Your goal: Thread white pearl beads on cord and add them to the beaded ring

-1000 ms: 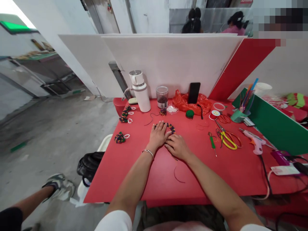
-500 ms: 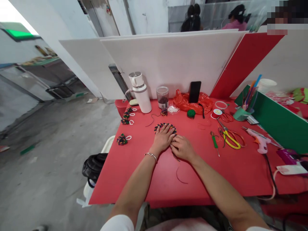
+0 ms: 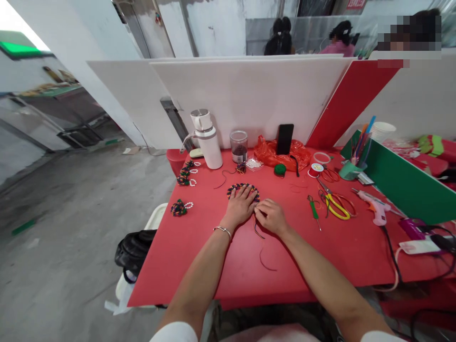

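A round braided piece of dark, multicoloured cord (image 3: pixel 233 186) lies on the red table. My left hand (image 3: pixel 241 205) rests flat on it, fingers spread, covering much of its middle. Close by on the right, my right hand (image 3: pixel 272 217) is closed, its thumb and fingertips pinched together at the lower right edge of the braid. Whatever is between those fingertips is too small to make out. Dark loose cord ends (image 3: pixel 259 231) trail on the table just below them. Nearer to me lies a separate thin cord piece (image 3: pixel 265 263).
Knotted cord pieces with white bead loops (image 3: pixel 179 208) sit at the left edge. Behind are a white flask (image 3: pixel 210 147), a jar (image 3: pixel 239 147), green yarn (image 3: pixel 280 170) and a phone (image 3: pixel 285 139). To the right lie a green-handled tool (image 3: pixel 314 209), yellow-handled pliers (image 3: pixel 338 209) and a pink glue gun (image 3: pixel 375 209).
My right fingertips have shifted slightly up along the braid's edge, and more of the trailing cord shows beneath them. The left hand stays on the braid. The whole view has tilted a little.
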A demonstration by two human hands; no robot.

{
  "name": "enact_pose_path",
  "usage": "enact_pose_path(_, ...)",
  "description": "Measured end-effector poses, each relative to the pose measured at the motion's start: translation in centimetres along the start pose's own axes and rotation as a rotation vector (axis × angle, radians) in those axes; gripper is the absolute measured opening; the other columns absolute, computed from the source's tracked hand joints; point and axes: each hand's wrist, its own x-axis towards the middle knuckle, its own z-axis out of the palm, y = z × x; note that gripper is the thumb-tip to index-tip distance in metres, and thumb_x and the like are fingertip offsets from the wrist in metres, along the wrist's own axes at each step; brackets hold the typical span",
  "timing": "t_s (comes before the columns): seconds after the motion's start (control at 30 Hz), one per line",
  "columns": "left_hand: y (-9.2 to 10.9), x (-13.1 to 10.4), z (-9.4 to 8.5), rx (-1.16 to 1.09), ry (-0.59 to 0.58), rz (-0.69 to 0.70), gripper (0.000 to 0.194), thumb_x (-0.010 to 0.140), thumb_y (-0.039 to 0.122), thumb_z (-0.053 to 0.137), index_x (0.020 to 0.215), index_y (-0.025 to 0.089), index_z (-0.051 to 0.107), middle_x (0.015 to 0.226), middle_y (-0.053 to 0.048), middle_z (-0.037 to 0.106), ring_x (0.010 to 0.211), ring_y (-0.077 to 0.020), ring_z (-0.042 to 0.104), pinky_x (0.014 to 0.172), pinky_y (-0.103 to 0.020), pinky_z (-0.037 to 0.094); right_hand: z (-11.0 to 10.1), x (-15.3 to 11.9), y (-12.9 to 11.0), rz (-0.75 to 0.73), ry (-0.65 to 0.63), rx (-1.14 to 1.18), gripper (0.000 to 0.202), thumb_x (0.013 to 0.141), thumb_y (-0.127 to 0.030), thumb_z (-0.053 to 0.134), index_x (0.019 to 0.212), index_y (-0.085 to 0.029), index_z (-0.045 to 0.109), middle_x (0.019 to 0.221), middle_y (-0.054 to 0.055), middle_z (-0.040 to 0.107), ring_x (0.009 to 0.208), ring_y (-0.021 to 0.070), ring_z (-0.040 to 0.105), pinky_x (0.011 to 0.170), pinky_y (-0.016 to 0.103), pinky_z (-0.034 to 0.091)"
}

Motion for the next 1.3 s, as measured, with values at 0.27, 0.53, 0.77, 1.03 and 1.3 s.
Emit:
enact_pose_path(0.27, 0.0, 0.0, 0.4, 0.022, 0.014, 0.015, 0.052, 0.105, 0.043, 0.040, 0.154, 0.030, 0.050, 0.166, -0.008, 0.040, 0.155, -0.0307, 0.035, 0.124, -0.063, 0.028, -0.1, -0.1, -0.1, 0.038, -0.021, 0.039, 0.024, 0.096, -0.020, 0.057, 0.078, -0.023, 0.072, 0.084, 0.006, 0.074, 0.081, 0.0201, 0.066, 0.080, 0.035, 0.054)
enact_pose_path(0.53, 0.0, 0.0, 0.3, 0.056, 0.050, -0.005, 0.054, 0.105, 0.045, 0.040, 0.154, 0.026, 0.050, 0.168, -0.011, 0.035, 0.157, -0.0319, 0.030, 0.125, -0.060, 0.026, 0.1, -0.1, 0.1, 0.051, -0.021, 0.055, 0.025, 0.098, -0.023, 0.056, 0.080, -0.024, 0.074, 0.086, 0.006, 0.076, 0.081, 0.0195, 0.067, 0.081, 0.035, 0.054)
enact_pose_path(0.77, 0.0, -0.1, 0.5, 0.044, 0.028, -0.013, 0.054, 0.105, 0.045, 0.038, 0.154, 0.026, 0.051, 0.165, -0.012, 0.041, 0.154, -0.0331, 0.035, 0.123, -0.062, 0.028, 0.1, 0.0, 0.1, 0.045, -0.003, 0.072, 0.025, 0.098, -0.022, 0.056, 0.080, -0.024, 0.073, 0.085, 0.005, 0.076, 0.080, 0.0192, 0.067, 0.079, 0.034, 0.054)
enact_pose_path(1.03, -0.1, -0.1, 0.5, 0.034, 0.031, -0.015, 0.053, 0.105, 0.045, 0.040, 0.153, 0.027, 0.052, 0.165, -0.011, 0.041, 0.154, -0.0332, 0.035, 0.124, -0.062, 0.028, 0.0, 0.0, 0.0, 0.117, -0.019, 0.136, 0.024, 0.096, -0.026, 0.057, 0.081, -0.025, 0.075, 0.087, 0.006, 0.077, 0.083, 0.0207, 0.069, 0.081, 0.037, 0.055)
enact_pose_path(1.3, -0.1, 0.2, 0.3, -0.003, 0.027, -0.019, 0.056, 0.105, 0.052, 0.039, 0.153, 0.027, 0.051, 0.165, -0.011, 0.041, 0.153, -0.0332, 0.036, 0.124, -0.061, 0.028, -1.7, 2.4, 0.8, 0.722, 0.292, 0.732, 0.014, 0.088, -0.034, 0.068, 0.086, -0.024, 0.078, 0.093, 0.005, 0.078, 0.084, 0.0179, 0.072, 0.072, 0.029, 0.059)
